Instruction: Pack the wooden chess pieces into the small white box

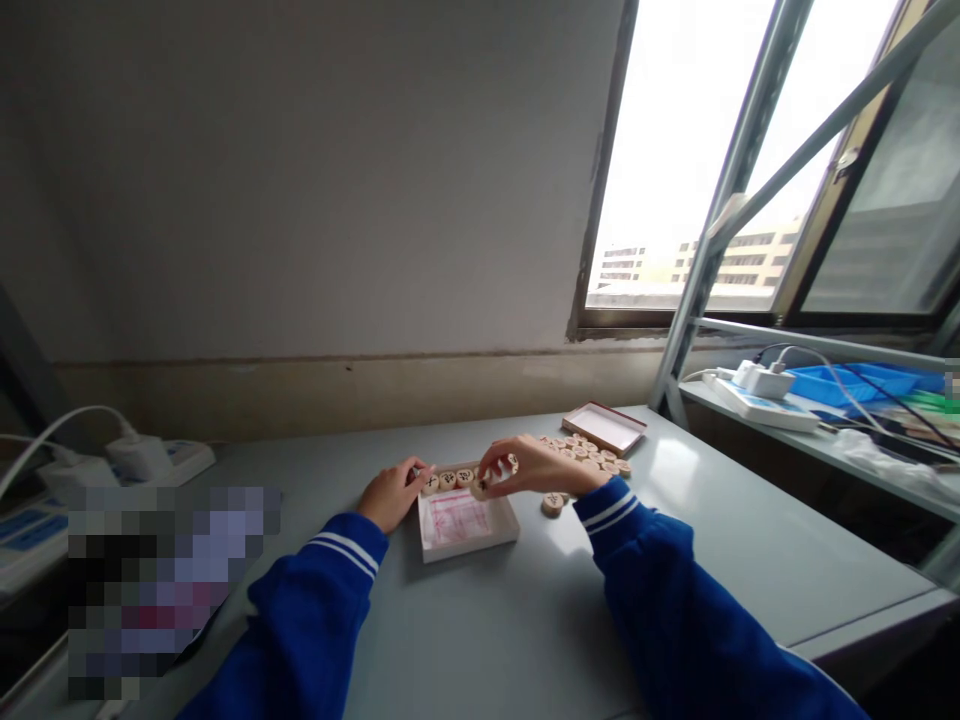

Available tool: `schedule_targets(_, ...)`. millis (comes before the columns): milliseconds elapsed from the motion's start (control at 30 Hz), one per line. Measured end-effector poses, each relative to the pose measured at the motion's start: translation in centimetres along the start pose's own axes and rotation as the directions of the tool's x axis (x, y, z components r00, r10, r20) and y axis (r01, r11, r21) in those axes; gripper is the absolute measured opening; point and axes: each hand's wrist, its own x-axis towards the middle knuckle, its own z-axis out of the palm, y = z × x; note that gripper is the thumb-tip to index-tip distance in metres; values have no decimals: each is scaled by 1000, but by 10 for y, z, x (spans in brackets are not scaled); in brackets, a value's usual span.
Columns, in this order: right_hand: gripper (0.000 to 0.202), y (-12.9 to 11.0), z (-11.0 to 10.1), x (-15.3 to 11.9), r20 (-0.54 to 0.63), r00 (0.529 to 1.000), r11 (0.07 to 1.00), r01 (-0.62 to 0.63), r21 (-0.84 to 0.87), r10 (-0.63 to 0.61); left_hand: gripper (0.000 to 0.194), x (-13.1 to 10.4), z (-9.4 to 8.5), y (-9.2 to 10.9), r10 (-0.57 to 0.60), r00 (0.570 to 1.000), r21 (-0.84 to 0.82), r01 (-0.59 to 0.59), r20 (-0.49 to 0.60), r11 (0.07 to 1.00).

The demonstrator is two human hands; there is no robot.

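A shallow white box point(471, 547) lies on the table, with a row of several round wooden Chinese chess pieces point(448, 480) along its far side and a sheet with red print on its floor. My left hand point(394, 493) holds the box's left side, its fingers bent over the rim near the first piece. Over the right end of the row, my right hand point(517, 466) pinches a wooden chess piece point(479, 489) between thumb and fingers. A single chess piece point(553, 505) lies on the table below my right wrist. More loose pieces point(592, 455) lie behind that wrist, partly hidden by it.
Behind the loose pieces sits the box lid point(604, 426), inside facing up. Power strips with white plugs point(139, 457) stand at the left, near a blurred-out object point(180, 580). A metal post point(694, 290) rises at the table's right, beside a shelf with blue trays point(851, 383).
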Motion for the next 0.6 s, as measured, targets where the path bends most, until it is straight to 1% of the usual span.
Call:
schedule_targets(67, 29, -9, 18, 14, -39, 996, 994, 71, -86, -74, 36, -1, -1, 3, -30, 1000, 22, 30, -5, 999)
schedule_targets(100, 27, -13, 27, 21, -70, 993, 987, 87, -137, -98, 38, -1, -2, 4, -39, 999, 30, 39, -6, 999)
schedule_targets(167, 25, -19, 42, 30, -141, 983, 975, 89, -205, -120, 41, -2, -3, 5, -43, 999, 31, 43, 0, 999)
schedule_targets(233, 26, -20, 48, 34, -185, 976, 973, 75, -220, -117, 43, -2, -4, 6, -50, 999, 31, 50, 6, 998)
schedule_targets(267, 26, -18, 48, 33, -196, 975, 974, 59, -219, -103, 44, -2, -5, 7, -52, 999, 41, 51, 10, 998)
schedule_targets(333, 23, -10, 39, 27, -206, 977, 974, -1, -227, -47, 46, -4, -5, 9, -51, 998, 84, 49, 20, 995)
schedule_targets(400, 15, 2, 25, 18, -226, 973, 959, -107, -263, 46, 49, -5, -6, 12, -52, 998, 141, 46, 38, 989)
schedule_targets(467, 13, 14, 10, 7, -231, 960, 923, -227, -310, 158, 51, -7, -6, 15, -64, 997, 187, 54, 47, 981)
schedule_targets(533, 15, 23, 0, -1, -177, 951, 891, -301, -341, 254, 51, -8, -6, 17, -69, 996, 207, 58, 50, 977)
schedule_targets(600, 20, 28, -4, -7, -103, 945, 880, -327, -345, 311, 50, -8, -6, 16, -69, 996, 188, 56, 60, 981)
